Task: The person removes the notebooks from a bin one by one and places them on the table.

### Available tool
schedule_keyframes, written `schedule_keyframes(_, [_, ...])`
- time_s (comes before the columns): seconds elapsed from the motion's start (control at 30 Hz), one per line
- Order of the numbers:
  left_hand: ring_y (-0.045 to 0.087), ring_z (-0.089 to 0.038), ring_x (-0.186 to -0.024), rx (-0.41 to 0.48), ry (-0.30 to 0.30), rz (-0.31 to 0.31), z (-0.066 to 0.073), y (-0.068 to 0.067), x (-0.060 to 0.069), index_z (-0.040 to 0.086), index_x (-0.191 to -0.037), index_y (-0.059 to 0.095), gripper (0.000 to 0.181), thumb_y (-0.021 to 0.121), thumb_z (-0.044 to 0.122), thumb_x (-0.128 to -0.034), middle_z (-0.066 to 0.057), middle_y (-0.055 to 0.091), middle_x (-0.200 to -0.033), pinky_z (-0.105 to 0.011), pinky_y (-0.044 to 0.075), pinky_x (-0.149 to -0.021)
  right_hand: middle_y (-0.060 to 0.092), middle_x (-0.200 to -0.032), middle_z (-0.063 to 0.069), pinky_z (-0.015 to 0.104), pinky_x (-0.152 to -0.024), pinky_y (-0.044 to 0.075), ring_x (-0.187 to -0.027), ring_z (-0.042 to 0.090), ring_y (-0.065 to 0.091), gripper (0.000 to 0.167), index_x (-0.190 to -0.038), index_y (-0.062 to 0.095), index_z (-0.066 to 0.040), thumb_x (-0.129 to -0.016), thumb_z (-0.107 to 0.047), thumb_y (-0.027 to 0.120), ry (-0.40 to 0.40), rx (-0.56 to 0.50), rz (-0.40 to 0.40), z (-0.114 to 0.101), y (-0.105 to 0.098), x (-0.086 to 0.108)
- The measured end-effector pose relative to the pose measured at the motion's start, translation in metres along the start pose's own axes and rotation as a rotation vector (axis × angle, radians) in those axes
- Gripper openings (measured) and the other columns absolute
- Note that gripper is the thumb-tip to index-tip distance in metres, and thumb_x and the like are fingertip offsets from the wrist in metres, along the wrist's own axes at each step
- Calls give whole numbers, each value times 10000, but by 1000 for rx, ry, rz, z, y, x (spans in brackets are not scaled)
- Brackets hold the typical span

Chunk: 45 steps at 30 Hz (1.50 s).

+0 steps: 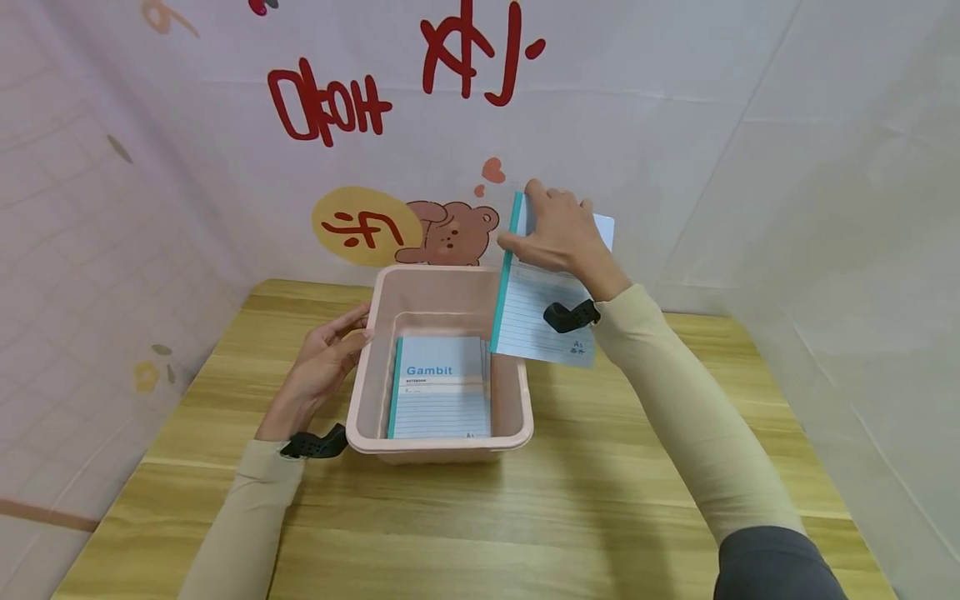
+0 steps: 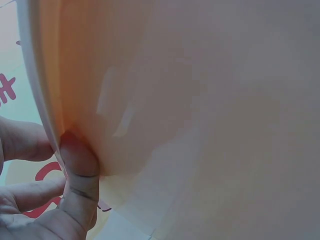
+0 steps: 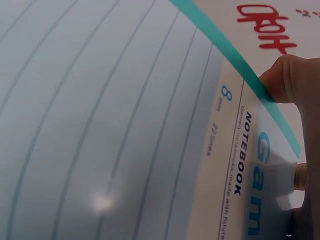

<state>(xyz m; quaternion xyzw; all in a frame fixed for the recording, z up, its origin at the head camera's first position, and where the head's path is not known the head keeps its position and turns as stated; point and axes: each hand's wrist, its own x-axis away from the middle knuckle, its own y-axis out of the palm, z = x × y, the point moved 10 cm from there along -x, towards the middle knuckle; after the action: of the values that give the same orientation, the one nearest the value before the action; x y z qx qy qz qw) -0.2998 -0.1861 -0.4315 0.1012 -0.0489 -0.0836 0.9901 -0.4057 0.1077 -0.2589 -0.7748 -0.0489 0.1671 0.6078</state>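
Observation:
My right hand [image 1: 558, 229] grips a pale blue notebook [image 1: 543, 325] with a teal spine, holding it up beyond the right side of a pale pink plastic bin [image 1: 438, 443]. Its lower left corner overlaps the bin's right rim in the head view. Ruled lines and the word NOTEBOOK show on this notebook [image 3: 125, 115] in the right wrist view. At the bin's left rim, my left hand [image 1: 322, 358] holds on with thumb and fingers; the left wrist view shows fingertips [image 2: 80, 155] against the bin wall [image 2: 175, 100]. Inside the bin lie Gambit notebooks [image 1: 442, 408], overlapping; their exact number is hidden.
The bin stands on a wood-grain table [image 1: 450, 525], near its back edge. Behind it hangs a white backdrop [image 1: 637, 100] with red lettering and a cartoon bear [image 1: 453, 237]. Pale sheets also hang along both sides of the table.

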Motion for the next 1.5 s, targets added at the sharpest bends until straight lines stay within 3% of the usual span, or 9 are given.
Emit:
schedule_keyframes(0.4, [614, -81, -1058, -3, 5, -9, 0, 1, 0, 42, -1595, 343, 625, 609, 83, -1030, -26, 490, -1303, -161, 575, -884, 594, -1164, 170, 562, -899, 354, -1066, 382, 519, 731, -1397, 426, -84, -850, -559, 526, 66, 12, -64, 70, 34, 4])
schedule_keyframes(0.7, [609, -72, -1065, -27, 6, -5, 2, 1, -1, 55, -1598, 344, 617, 600, 92, -1037, -21, 488, -1305, -157, 575, -877, 580, -1379, 225, 639, -963, 350, -1235, 440, 528, 781, -1444, 423, -50, -874, -563, 567, 91, -13, -116, 108, 66, 10])
schedule_keyframes(1.07, [612, -74, -1076, -38, 4, -5, 0, 0, 1, 63, -1600, 342, 616, 595, 95, -1040, -23, 487, -1318, -165, 574, -900, 598, -1314, 265, 632, -942, 363, -1196, 496, 529, 686, -1298, 491, -78, -871, -607, 581, 71, 59, -182, 120, 126, 19])
schedule_keyframes(1.33, [618, -87, -1080, -34, 9, -4, 1, 0, 0, 49, -1597, 343, 620, 604, 93, -1036, -36, 487, -1327, -172, 577, -903, 631, -1203, 279, 595, -859, 407, -1102, 508, 573, 644, -1247, 522, -83, -874, -601, 611, 22, 99, -177, 119, 153, 19])
schedule_keyframes(1.5, [614, -90, -1090, -37, 9, -3, 1, 0, 0, 47, -1596, 343, 617, 601, 95, -1038, -37, 489, -1315, -168, 578, -892, 581, -1347, 275, 606, -931, 392, -1240, 499, 523, 729, -1343, 491, -97, -865, -628, 639, 26, 106, -214, 130, 172, 20])
